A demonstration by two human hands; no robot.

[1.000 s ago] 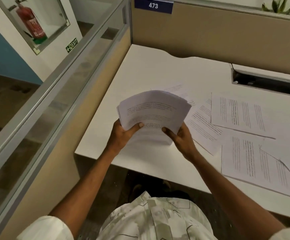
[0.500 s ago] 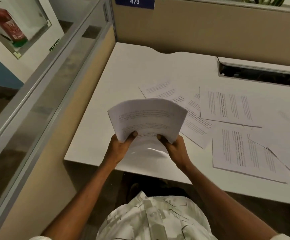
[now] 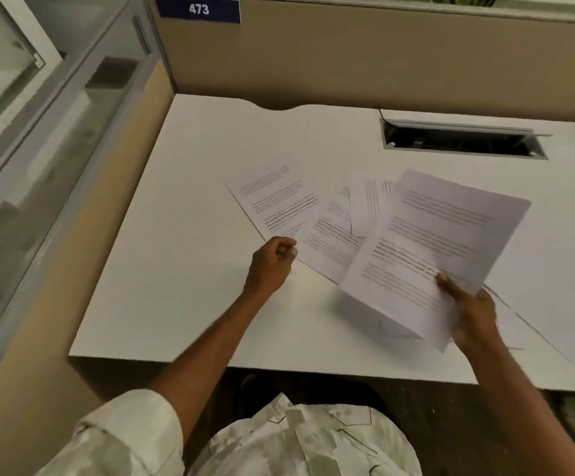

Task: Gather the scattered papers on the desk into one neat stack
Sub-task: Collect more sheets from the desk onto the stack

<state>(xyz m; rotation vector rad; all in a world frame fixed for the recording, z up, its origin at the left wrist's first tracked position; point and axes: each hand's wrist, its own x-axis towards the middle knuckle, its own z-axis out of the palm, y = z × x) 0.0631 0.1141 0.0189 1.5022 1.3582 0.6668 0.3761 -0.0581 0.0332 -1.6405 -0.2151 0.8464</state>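
The stack (image 3: 433, 242) hangs tilted over the right half of the desk (image 3: 193, 269). The right hand (image 3: 475, 317) grips it at its near corner, thumb on top and fingers beneath. 1 hand carries it, probably so the other is free to collect.

The left hand (image 3: 272, 262) is curled, thumb against forefinger, where the near edges of 2 overlapping loose sheets meet: a left sheet (image 3: 275, 201) and a middle sheet (image 3: 334, 245). I cannot tell whether it already pinches a corner. A 3rd sheet (image 3: 368, 204) shows partly behind the stack, and faint edges of more lie to the right.

A cable slot (image 3: 461, 142) sits at the back, below the partition (image 3: 382, 63) with its 473 plate (image 3: 198, 9).
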